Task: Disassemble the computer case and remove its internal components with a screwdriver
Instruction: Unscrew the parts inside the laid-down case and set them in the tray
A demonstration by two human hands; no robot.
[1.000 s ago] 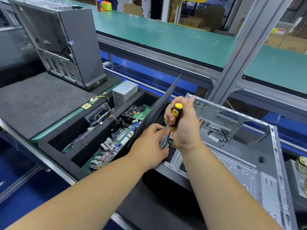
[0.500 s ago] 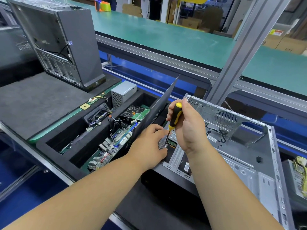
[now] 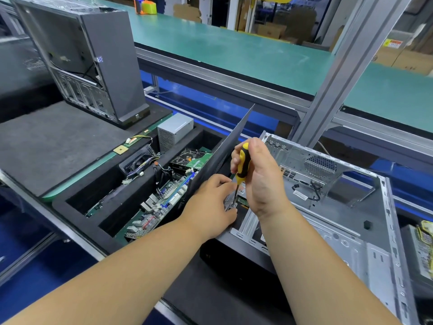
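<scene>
Screwdriver [image 3: 242, 164] stands near-upright in the right hand [image 3: 260, 177], fingers wrapped round its handle. Its tip meets a screw [image 3: 233, 204] at the computer case [image 3: 339, 221] edge, beside the left hand [image 3: 210, 205] pinching a bracket.

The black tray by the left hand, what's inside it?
Inside the black tray lie green circuit boards, loose wires and a hard drive. The leaning grey panel hides the tray's right end.

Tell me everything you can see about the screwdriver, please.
The screwdriver has a yellow and black handle, seemingly plastic, and a thin metal shaft. It stands nearly upright, tip down on a screw at the near left corner of the open computer case. The right hand grips its handle; the left hand holds the metal part beside the tip.
</scene>
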